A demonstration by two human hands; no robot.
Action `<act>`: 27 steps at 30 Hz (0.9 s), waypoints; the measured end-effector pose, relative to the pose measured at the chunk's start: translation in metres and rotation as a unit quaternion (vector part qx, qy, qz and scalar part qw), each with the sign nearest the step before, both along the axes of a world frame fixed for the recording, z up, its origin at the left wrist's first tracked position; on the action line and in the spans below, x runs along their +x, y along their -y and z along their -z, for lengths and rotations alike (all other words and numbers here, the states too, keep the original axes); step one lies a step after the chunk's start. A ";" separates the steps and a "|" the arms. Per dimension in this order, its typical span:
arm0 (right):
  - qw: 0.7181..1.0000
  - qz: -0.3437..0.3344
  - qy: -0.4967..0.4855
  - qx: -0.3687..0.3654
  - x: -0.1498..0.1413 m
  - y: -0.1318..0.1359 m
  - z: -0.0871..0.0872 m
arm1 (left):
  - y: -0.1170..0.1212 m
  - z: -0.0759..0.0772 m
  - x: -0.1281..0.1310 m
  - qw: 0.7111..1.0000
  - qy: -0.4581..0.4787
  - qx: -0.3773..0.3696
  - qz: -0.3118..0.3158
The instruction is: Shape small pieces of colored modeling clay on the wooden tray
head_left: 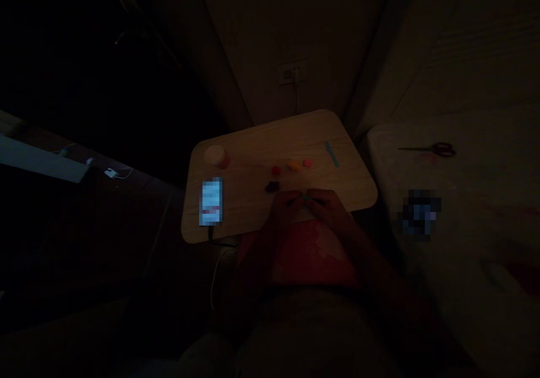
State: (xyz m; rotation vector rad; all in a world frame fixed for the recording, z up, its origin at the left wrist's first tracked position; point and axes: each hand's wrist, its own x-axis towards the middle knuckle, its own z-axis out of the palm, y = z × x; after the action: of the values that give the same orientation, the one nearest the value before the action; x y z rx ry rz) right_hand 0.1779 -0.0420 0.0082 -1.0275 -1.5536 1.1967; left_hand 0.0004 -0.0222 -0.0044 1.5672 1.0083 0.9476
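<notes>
In dim light, my left hand (287, 206) and my right hand (324, 205) meet over the near edge of a small wooden table (248, 198). Between their fingertips they pinch a small piece of green modelling clay (305, 199); its exact shape is too dark to make out. Just beyond my hands lie a dark lump (272, 187), a red lump (275, 170), a yellow-orange lump (293, 165) and a pink lump (307, 163). A teal plastic knife-like tool (332, 153) rests farther to the right.
A lit phone (211, 202) lies at the table's left, with a pale round container (215, 156) behind it. Scissors (428, 149) lie on a light surface to the right. A plugged wall socket (291, 73) is behind the table. A cable (214, 277) hangs at the left.
</notes>
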 end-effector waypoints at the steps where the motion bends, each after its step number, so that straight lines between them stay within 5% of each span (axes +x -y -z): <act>1: 1.000 0.001 -0.009 -0.007 0.000 0.000 -0.001 | 0.001 0.000 0.000 1.000 0.001 -0.008 -0.007; 6: 0.997 0.033 -0.055 -0.040 0.003 -0.001 0.003 | 0.002 -0.001 0.002 0.999 0.009 0.011 -0.040; 10: 0.996 0.045 -0.064 -0.051 0.005 -0.003 0.009 | 0.003 -0.004 0.006 0.999 -0.017 0.050 -0.004; 14: 0.999 0.018 -0.047 -0.018 0.004 -0.002 0.004 | 0.006 -0.002 0.006 0.996 -0.040 0.049 -0.068; 18: 1.000 0.009 -0.013 0.002 0.003 -0.003 -0.002 | 0.003 -0.002 0.004 0.998 -0.047 0.050 0.004; 22: 1.000 0.002 -0.009 -0.001 0.005 -0.005 0.000 | 0.001 -0.006 0.004 0.996 -0.045 0.070 0.011; 27: 0.995 0.026 -0.059 -0.074 0.005 -0.007 0.011 | 0.005 -0.011 0.005 0.995 -0.041 0.082 -0.028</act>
State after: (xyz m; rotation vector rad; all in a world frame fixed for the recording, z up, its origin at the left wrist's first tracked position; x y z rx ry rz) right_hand 0.1833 -0.0346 -0.0026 -1.0662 -1.3545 1.3290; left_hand 0.0055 -0.0276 0.0070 1.7339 1.0595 1.0333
